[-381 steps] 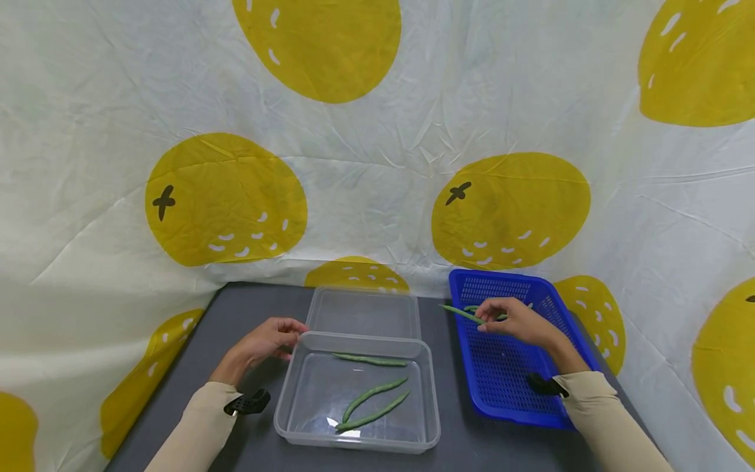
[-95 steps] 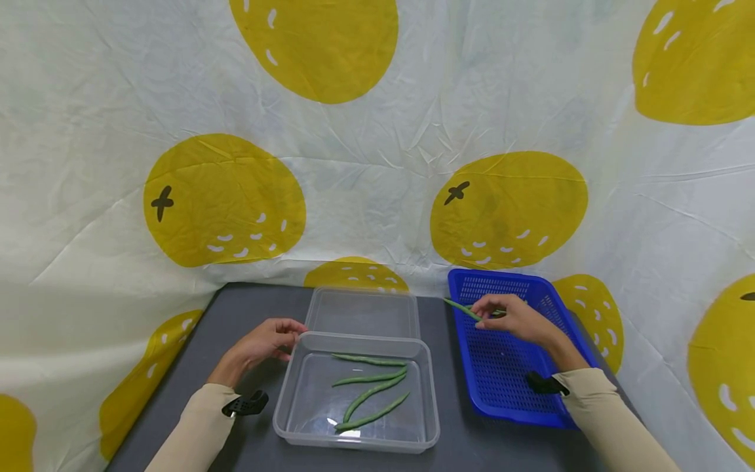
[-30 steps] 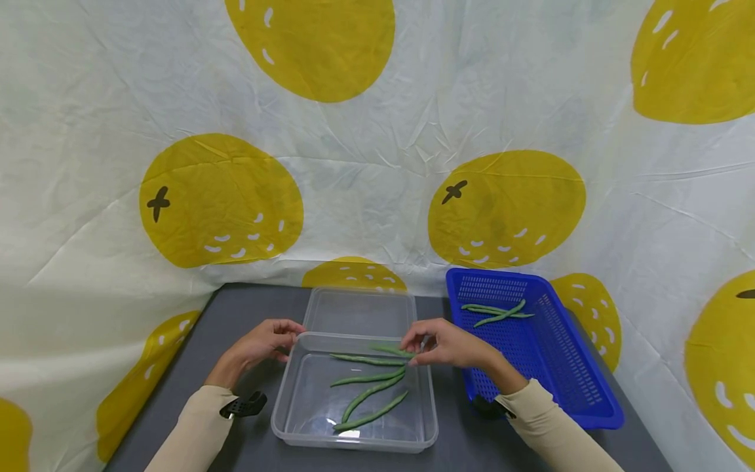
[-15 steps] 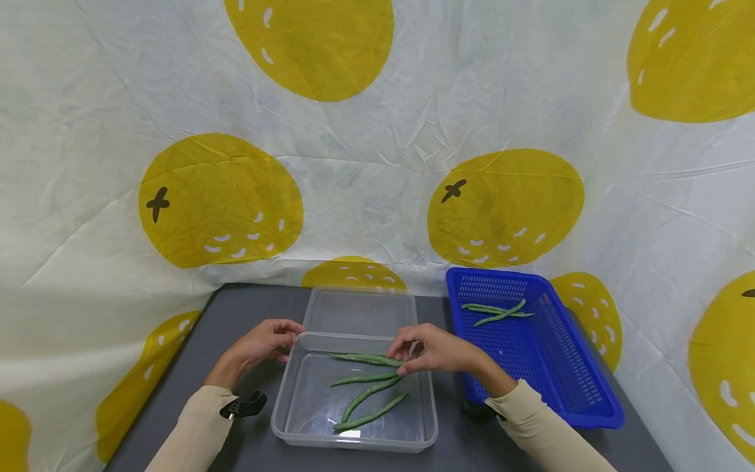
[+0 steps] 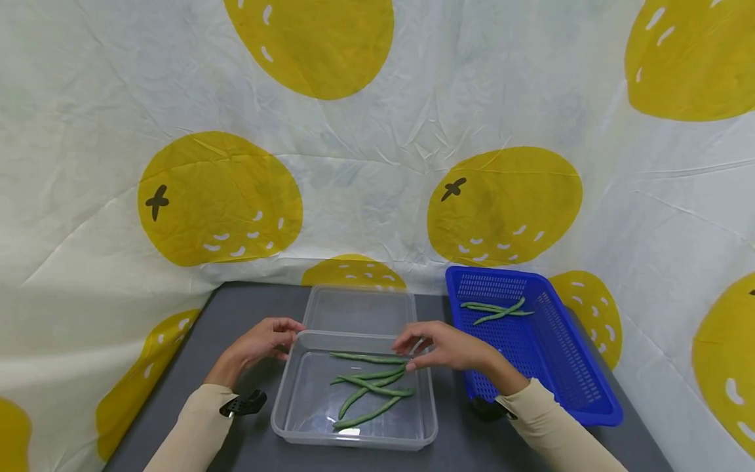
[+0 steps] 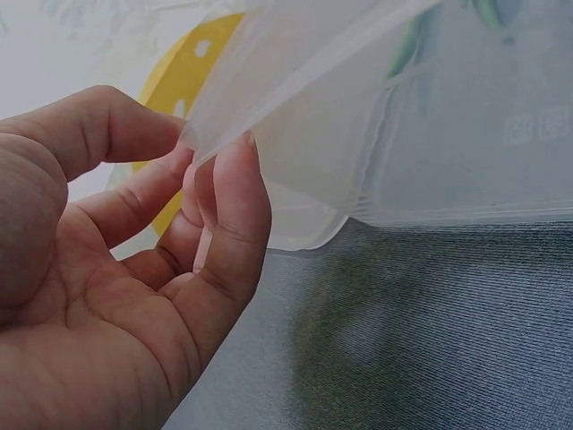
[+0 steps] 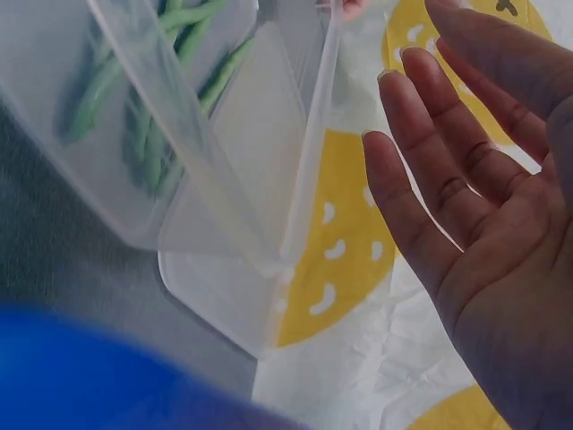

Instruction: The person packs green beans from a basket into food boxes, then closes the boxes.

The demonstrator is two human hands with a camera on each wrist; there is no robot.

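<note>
Here, the left hand [image 5: 265,342] pinches the rim corner of a clear, smooth plastic box [image 5: 312,406], round-cornered and oblong, set on a matte grey table [image 5: 248,305] with a flat translucent lid [image 5: 360,308] behind it. Inside lie slim, gently curved green beans; a second ago there were four, and now a fifth bean [image 5: 392,392] slants across two others. It rests just nearer the wearer than the fingertips of the right hand [image 5: 442,345], which holds nothing, fingers relaxed, over the box's right side. Farther right, a perforated blue plastic basket [image 5: 548,367] contains more beans [image 5: 501,313].
</note>
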